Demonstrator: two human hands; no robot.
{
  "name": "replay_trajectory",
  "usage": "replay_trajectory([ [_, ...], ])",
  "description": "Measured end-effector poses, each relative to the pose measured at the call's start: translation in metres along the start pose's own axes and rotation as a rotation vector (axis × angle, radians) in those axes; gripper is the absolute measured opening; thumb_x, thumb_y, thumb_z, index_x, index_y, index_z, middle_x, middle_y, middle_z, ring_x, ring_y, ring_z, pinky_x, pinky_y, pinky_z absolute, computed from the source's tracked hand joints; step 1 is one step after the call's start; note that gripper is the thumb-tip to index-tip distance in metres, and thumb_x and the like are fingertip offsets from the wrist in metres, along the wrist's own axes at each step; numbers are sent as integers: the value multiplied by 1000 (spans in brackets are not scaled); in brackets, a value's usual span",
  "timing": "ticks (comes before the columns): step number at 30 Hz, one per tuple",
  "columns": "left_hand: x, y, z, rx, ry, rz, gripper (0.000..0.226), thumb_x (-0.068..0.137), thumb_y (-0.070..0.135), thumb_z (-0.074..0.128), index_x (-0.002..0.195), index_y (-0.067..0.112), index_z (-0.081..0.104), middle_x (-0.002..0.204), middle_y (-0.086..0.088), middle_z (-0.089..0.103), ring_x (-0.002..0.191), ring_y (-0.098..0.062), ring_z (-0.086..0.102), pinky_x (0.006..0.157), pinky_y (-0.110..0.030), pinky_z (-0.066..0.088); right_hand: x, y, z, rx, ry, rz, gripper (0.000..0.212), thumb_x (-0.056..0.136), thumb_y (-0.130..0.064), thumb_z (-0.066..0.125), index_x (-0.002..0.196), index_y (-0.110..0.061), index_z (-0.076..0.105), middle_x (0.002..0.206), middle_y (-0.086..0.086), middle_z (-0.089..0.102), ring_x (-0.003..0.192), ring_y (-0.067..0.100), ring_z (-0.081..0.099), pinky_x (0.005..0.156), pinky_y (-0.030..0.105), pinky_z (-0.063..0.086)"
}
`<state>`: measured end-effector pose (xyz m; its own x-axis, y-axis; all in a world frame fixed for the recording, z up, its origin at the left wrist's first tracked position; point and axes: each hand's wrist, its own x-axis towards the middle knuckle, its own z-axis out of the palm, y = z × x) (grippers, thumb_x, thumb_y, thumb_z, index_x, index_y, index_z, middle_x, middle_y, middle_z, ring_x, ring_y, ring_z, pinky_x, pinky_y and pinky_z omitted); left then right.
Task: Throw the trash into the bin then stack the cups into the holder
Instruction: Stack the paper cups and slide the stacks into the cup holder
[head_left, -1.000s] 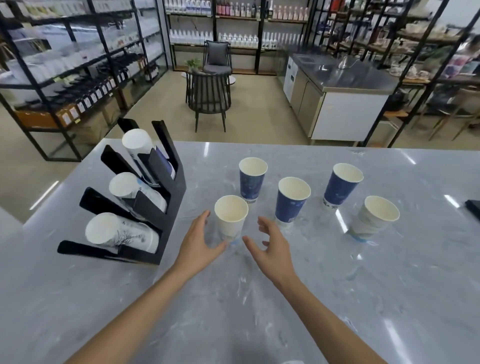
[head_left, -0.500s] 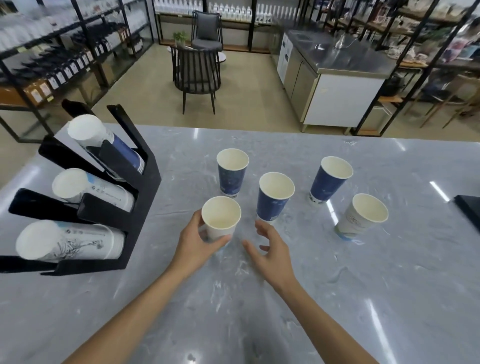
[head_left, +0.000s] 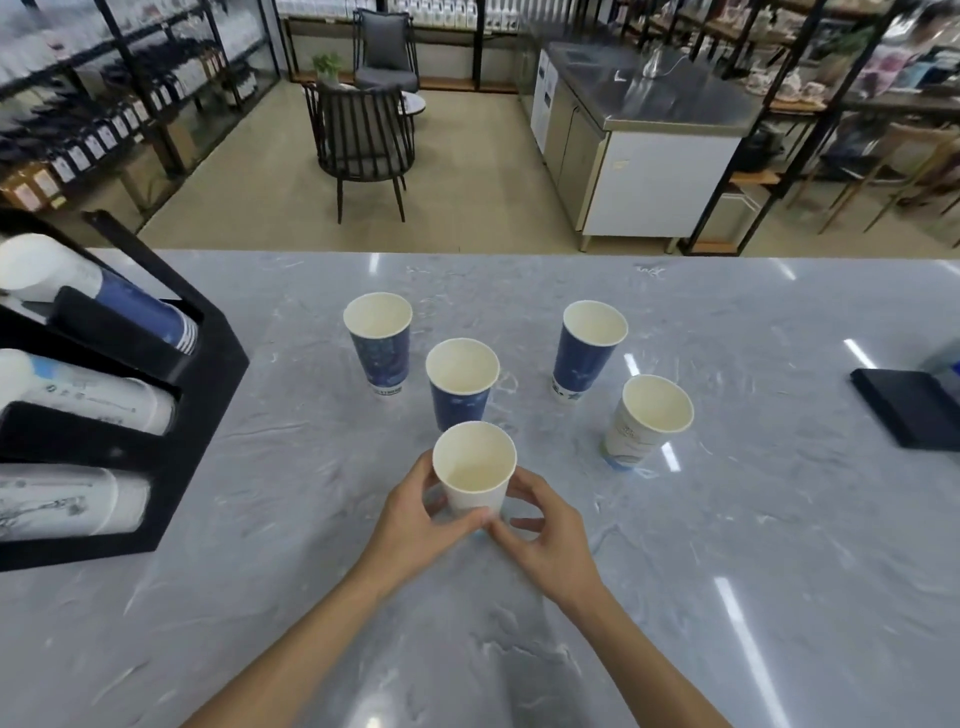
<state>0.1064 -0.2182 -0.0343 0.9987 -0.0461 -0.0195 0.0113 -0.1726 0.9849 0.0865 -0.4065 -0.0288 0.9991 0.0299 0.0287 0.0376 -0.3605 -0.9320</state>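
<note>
1. Compared with half a second ago, the right hand (head_left: 540, 540) has been brought in against the near white cup (head_left: 474, 480), which was then held by the left hand (head_left: 421, 525) alone; the cup now sits nearer the person.
2. At the far left, the black holder (head_left: 202, 395) is seen with three slanted slots, each already loaded with a stack of cups lying on its side.
3. The left hand is wrapped around the near white cup's left wall, thumb in front, in a firm grasp.
4. That cup is held upright, low over the marble counter (head_left: 779, 597); whether its base touches cannot be told.
5. The right hand is closed on the cup's lower right side, fingertips touching.
6. Behind it, the middle blue cup (head_left: 461, 387) stands just beside the held rim; two more blue cups and a pale printed cup (head_left: 647, 423) stand further back and right.
7. No trash or bin is visible.
8. Thin paper could be crushed by too tight a squeeze, and the middle blue cup could be toppled if the held cup is swung back.
</note>
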Motion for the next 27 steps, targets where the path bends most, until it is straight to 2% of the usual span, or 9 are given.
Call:
replay_trajectory([
  [4, 10, 7, 30, 4, -71, 11, 79, 64, 35, 93, 132, 42, 54, 133, 16, 64, 127, -7, 59, 96, -20, 54, -1, 17, -33, -3, 45, 13, 59, 82, -43, 83, 135, -39, 56, 125, -30, 65, 117, -4, 62, 82, 16, 59],
  [8, 22, 14, 61, 35, -79, 16, 83, 60, 39, 95, 132, 44, 53, 133, 20, 63, 128, -5, 58, 101, -28, 55, 2, 30, -62, 17, 73, 15, 59, 84, -34, 84, 137, -32, 58, 126, -27, 65, 118, -4, 62, 83, 18, 60],
  [13, 29, 13, 87, 63, -55, 13, 84, 56, 38, 98, 127, 42, 54, 130, 20, 64, 124, -6, 61, 99, -30, 57, 7, 45, -88, 7, 55, 30, 54, 86, -29, 83, 134, -36, 59, 124, -30, 65, 116, -10, 61, 79, 11, 57],
  [16, 30, 10, 93, 83, -34, 12, 82, 53, 41, 98, 122, 41, 55, 124, 20, 66, 119, -7, 63, 95, -29, 59, 7, 57, -105, -37, 181, 43, 36, 82, -32, 85, 114, -31, 68, 111, -17, 71, 104, 2, 68, 72, 14, 58],
  [18, 29, 10, 94, 81, -20, 5, 85, 50, 47, 98, 123, 43, 54, 123, 24, 65, 118, -4, 63, 93, -26, 59, 10, 62, -120, -42, 347, 66, 33, 76, -39, 88, 96, -32, 62, 94, -13, 68, 89, 7, 67, 66, 20, 57],
  [19, 27, 10, 95, 79, -16, 2, 87, 49, 50, 97, 124, 45, 54, 124, 26, 64, 117, -1, 63, 92, -25, 59, 13, 62, -127, -36, 414, 78, 41, 72, -43, 90, 94, -34, 56, 91, -11, 64, 86, 9, 65, 65, 23, 57],
  [21, 25, 9, 96, 79, -8, -5, 89, 50, 51, 97, 127, 46, 52, 126, 26, 63, 117, -1, 63, 93, -26, 60, 24, 61, -139, 2, 474, 104, 62, 65, -46, 94, 106, -35, 48, 102, -8, 58, 93, 9, 61, 71, 27, 55],
  [24, 19, 10, 100, 72, 8, -10, 90, 52, 46, 97, 128, 50, 49, 130, 26, 61, 123, -9, 61, 95, -28, 59, 46, 55, -150, 30, 403, 133, 104, 62, -45, 97, 143, -30, 33, 132, -8, 49, 115, 10, 54, 92, 29, 51],
  [27, 15, 15, 103, 98, 31, 5, 99, 52, 50, 95, 135, 52, 41, 138, 30, 53, 130, -4, 54, 102, -25, 52, 61, 53, -155, 46, 299, 86, 119, 62, -44, 97, 154, -34, 21, 144, -13, 44, 127, 9, 49, 101, 29, 44],
])
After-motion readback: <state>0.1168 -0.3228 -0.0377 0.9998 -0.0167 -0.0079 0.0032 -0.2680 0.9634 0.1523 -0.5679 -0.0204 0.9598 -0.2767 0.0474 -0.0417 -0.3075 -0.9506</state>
